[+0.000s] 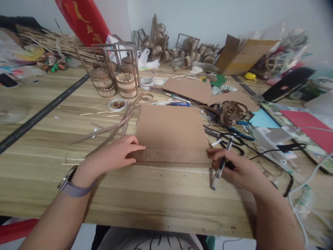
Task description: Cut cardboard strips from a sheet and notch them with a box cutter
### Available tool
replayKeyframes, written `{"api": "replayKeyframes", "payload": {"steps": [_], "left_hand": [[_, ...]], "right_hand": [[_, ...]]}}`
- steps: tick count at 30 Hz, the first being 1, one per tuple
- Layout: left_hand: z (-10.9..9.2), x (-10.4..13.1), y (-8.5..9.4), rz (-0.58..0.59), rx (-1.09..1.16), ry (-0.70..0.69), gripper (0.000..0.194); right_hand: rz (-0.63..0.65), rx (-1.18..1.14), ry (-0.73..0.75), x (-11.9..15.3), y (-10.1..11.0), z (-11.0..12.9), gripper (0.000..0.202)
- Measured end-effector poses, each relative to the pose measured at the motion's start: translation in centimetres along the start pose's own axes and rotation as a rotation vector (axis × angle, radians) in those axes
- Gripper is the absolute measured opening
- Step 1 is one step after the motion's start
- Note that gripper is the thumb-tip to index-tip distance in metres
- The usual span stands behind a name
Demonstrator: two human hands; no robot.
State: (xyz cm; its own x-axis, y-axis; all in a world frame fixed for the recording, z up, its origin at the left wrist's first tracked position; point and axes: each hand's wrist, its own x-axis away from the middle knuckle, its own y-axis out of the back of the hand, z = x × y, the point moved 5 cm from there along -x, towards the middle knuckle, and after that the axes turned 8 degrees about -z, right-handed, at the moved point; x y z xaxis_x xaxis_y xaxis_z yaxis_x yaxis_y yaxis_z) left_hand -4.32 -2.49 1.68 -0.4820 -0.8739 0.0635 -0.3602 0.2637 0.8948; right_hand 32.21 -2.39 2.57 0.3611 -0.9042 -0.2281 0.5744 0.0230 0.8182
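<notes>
A brown cardboard sheet (170,126) lies flat on the wooden table, with a narrower cardboard strip (169,156) along its near edge. At the strip's left end, my left hand (123,151) rests with its fingers apart, the index finger stretched over the cardboard. My right hand (231,166) is at the right end of the strip, fingers closed around a slim craft knife or pen (222,166), which slants down toward the table. The fingertips of that hand touch the cardboard's corner.
Left of the sheet are corrugated strips (111,128) and a small dish of brown balls (117,105). Small lantern-like baskets (127,85) stand behind. Black-handled scissors (229,137), cables and coiled cardboard (234,113) lie to the right. An open box (241,57) stands at the back.
</notes>
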Motion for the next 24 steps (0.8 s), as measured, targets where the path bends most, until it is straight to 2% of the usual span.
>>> {"api": "replayKeyframes", "payload": {"steps": [24], "left_hand": [[-0.41,0.01,0.20,0.028,-0.014,0.032,0.050]], "right_hand": [[0.013,0.018,0.012,0.04,0.14,-0.20,0.009]]}}
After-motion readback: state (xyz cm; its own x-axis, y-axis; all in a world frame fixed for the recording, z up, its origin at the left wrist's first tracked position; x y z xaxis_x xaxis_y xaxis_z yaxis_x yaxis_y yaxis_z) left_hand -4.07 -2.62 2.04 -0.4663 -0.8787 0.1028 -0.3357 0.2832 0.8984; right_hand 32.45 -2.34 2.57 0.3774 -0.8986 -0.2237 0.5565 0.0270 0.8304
